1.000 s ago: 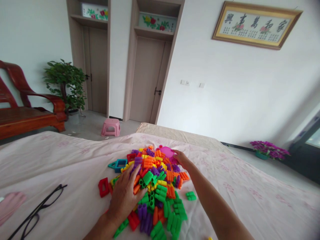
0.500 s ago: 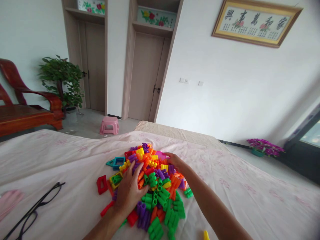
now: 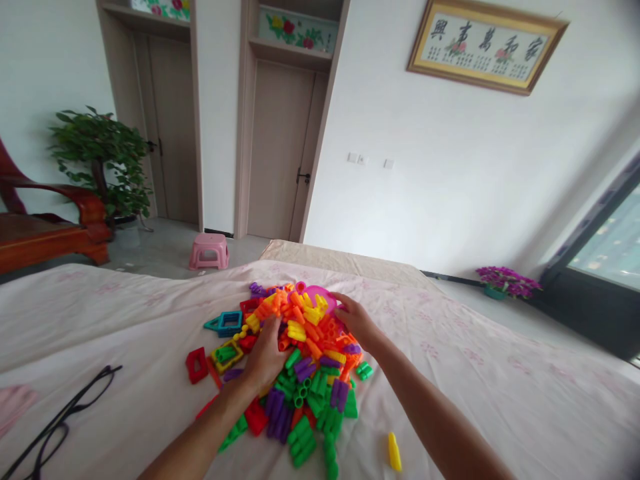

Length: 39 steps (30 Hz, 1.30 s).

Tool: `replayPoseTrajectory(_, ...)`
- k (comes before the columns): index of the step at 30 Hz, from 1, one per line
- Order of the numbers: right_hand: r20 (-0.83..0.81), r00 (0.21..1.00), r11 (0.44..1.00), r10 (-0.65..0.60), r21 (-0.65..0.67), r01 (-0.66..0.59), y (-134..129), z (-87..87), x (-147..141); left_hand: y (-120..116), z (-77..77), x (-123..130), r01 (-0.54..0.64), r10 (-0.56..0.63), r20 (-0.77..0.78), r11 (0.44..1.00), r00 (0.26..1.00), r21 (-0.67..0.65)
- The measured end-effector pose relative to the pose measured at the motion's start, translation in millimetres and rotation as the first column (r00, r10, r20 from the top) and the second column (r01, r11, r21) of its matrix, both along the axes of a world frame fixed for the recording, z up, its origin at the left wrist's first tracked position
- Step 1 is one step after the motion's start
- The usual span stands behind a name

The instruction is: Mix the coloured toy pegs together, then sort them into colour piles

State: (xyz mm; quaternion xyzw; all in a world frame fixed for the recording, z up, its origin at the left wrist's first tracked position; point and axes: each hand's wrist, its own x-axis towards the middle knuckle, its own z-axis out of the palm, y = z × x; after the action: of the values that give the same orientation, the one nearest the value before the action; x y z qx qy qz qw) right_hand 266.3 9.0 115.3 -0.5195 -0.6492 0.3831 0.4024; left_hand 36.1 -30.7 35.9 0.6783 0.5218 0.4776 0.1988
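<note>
A heap of plastic building pieces (image 3: 313, 380) in green, purple, orange, yellow and red lies on a pale flowered cloth. My left hand (image 3: 270, 350) reaches into the heap's left side, its fingertips among orange pieces; what they may hold is hidden. On the far right side, my right hand (image 3: 353, 319) has its fingers on the edge of a pink round container (image 3: 321, 293), which is partly covered by yellow and orange pieces. Left of the heap are a teal square frame (image 3: 230, 323) and a red frame (image 3: 197, 365).
Black eyeglasses (image 3: 65, 417) and a pink cloth (image 3: 15, 407) lie at the left. A single yellow piece (image 3: 395, 452) is near the front. Beyond the cloth stand a pink stool (image 3: 209, 251) and a wooden chair (image 3: 55, 230).
More of the pink container shows, and orange and yellow pieces now cover the top of the heap. My left hand's fingers have moved in among them. The view has shifted slightly right.
</note>
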Motion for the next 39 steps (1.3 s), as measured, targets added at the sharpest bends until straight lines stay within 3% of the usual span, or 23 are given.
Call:
replayPoseTrajectory(4,0.149,0.987,0.972,-0.061,0.234,0.024,-25.7,20.1,-4.1,2.1,20.0,-14.9,0.139,-0.145,-0.061,0.986,0.988,-0.087)
replayPoseTrajectory(8,0.159,0.979,0.954,-0.126,0.289,0.076,-28.5,19.4,13.6,-9.8,29.3,-40.4,0.058,-0.076,-0.186,0.993,0.98,-0.101)
replayPoseTrajectory(11,0.122,0.954,0.945,-0.273,0.217,0.243,-16.0,-1.1,49.3,-34.6,25.7,-52.0,-0.048,0.038,-0.313,0.999,0.949,-0.023)
replayPoseTrajectory(15,0.162,0.859,0.874,-0.486,0.086,0.478,-6.5,-42.3,104.8,-84.0,8.3,-51.4,-0.006,0.076,-0.434,0.987,0.898,0.161)
replayPoseTrajectory(17,0.164,0.836,0.849,-0.523,0.013,0.529,-9.6,-61.1,121.0,-104.5,-3.1,-45.9,0.02,0.077,-0.488,0.981,0.869,0.191)
replayPoseTrajectory(20,0.108,0.872,0.865,-0.478,-0.119,0.488,-19.6,-80.7,121.0,-116.4,-16.9,-35.1,0.018,0.093,-0.543,0.981,0.835,0.194)
replayPoseTrajectory(24,0.008,0.934,0.914,-0.356,-0.206,0.35,-29.8,-89.4,90.2,-102.6,-22.7,-19.2,-0.026,0.128,-0.55,0.982,0.825,0.189)
replayPoseTrajectory(31,-0.132,0.969,0.943,-0.208,-0.289,0.163,-38.9,-82.1,36.7,-69.1,-13.4,7.2,-0.017,0.05,-0.463,0.997,0.885,0.076)
replayPoseTrajectory(36,-0.295,0.946,0.963,-0.136,-0.265,0.056,-44.3,-67.8,20.5,-38.2,0.3,24.1,0.058,-0.047,-0.202,0.997,0.978,0.048)
replayPoseTrajectory(39,-0.173,0.966,0.973,-0.193,-0.164,0.165,-40.1,-55.2,18.2,-14.1,6.0,35.1,0.075,-0.076,0.024,0.996,0.997,0.045)
